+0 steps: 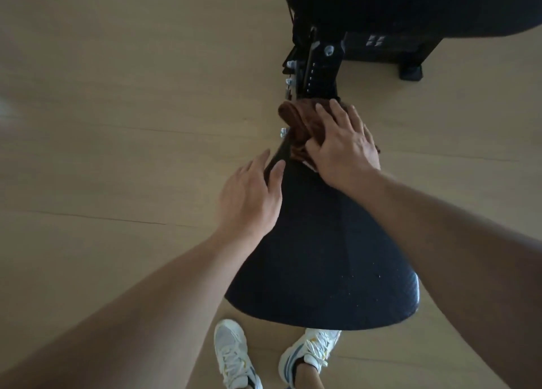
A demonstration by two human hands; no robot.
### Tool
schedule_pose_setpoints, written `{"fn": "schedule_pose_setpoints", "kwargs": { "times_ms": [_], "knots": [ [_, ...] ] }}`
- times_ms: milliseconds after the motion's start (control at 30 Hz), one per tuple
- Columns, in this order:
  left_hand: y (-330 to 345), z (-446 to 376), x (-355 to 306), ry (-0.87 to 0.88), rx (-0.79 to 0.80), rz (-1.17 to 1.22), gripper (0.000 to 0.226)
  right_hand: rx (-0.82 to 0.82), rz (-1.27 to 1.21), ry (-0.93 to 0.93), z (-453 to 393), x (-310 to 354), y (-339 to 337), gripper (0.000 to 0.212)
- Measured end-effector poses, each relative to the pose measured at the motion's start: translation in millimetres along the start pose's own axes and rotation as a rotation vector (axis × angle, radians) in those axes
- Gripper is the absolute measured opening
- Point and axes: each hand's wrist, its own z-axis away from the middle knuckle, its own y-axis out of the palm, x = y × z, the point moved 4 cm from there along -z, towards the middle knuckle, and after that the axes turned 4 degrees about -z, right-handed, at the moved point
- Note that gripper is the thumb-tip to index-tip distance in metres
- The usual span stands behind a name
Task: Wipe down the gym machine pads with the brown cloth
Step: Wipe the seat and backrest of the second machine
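The person's forearms (164, 297) are bare, without sleeves; the feet wear white lace-up trainers (231, 356) with blue and grey panels.

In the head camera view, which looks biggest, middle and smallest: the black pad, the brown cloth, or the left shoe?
1. Black pad, by far the largest.
2. Left shoe.
3. Brown cloth, partly hidden under the right hand.
The shoe and the cloth look close in size, and the cloth is partly covered, so their order is unsure.

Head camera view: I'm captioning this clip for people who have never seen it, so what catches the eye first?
The long black pad fills the middle, widening toward the person's white sneakers. At its narrow far end the right hand presses a bunched brown cloth flat on the pad, while the left hand rests on its left edge. Beyond stands the machine's black frame on a pale wooden floor.
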Motion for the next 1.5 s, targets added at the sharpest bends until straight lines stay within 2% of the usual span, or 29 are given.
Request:
{"fn": "schedule_pose_setpoints", "kwargs": {
  "times_ms": [100, 233, 400, 600, 733, 833, 967, 1167, 1267, 1367, 1433, 1500],
  "knots": [
    [0.9, 1.2, -3.9, 0.086, -0.051, -0.059, 0.050, -0.022, -0.030, 0.073, 60.6, -13.1, -3.5, 0.072],
    [5.7, 1.1, -3.8, 0.100, -0.065, -0.104, 0.047, 0.028, 0.101, 0.100, 121.5, -22.4, 7.0, 0.078],
    [6.8, -0.1, -6.1, 0.091, -0.051, -0.140, 0.046, 0.013, 0.083, 0.107, 66.5, -14.4, 11.2, 0.077],
    [5.0, 0.5, -9.9, 0.044, -0.059, -0.173, 0.047, -0.008, -0.064, 0.102, -18.9, -10.0, 0.5, 0.075],
    [6.3, -1.9, -8.7, 0.029, -0.057, -0.176, 0.048, 0.030, -0.136, 0.056, -28.2, -14.1, -12.3, 0.075],
    [5.3, -3.3, -9.7, 0.040, -0.047, -0.152, 0.047, 0.037, -0.126, 0.065, 11.8, -30.1, -23.5, 0.071],
    [6.0, -2.6, -8.9, 0.065, -0.051, -0.127, 0.048, 0.035, -0.085, 0.182, 92.6, -56.3, -23.6, 0.073],
    [9.8, -6.2, -8.4, 0.042, -0.051, -0.120, 0.048, -0.184, -0.259, 0.279, 209.8, -82.7, -5.1, 0.070],
    [9.4, -6.9, -7.9, 0.049, -0.056, -0.134, 0.048, -0.301, -0.233, 0.178, 237.2, -65.2, 8.8, 0.061],
    [7.9, -6.0, -7.3, 0.057, -0.041, -0.061, 0.050, -0.248, -0.193, -0.030, 241.0, -32.7, 24.0, 0.056],
    [5.8, -6.3, -4.1, 0.046, -0.021, 0.025, 0.051, -0.210, -0.188, -0.087, 238.0, -12.6, 34.4, 0.055],
    [0.2, -10.4, 1.8, -0.026, 0.008, 0.230, 0.048, -0.169, -0.185, -0.107, 233.7, 5.5, 42.0, 0.056]
  ]
}}
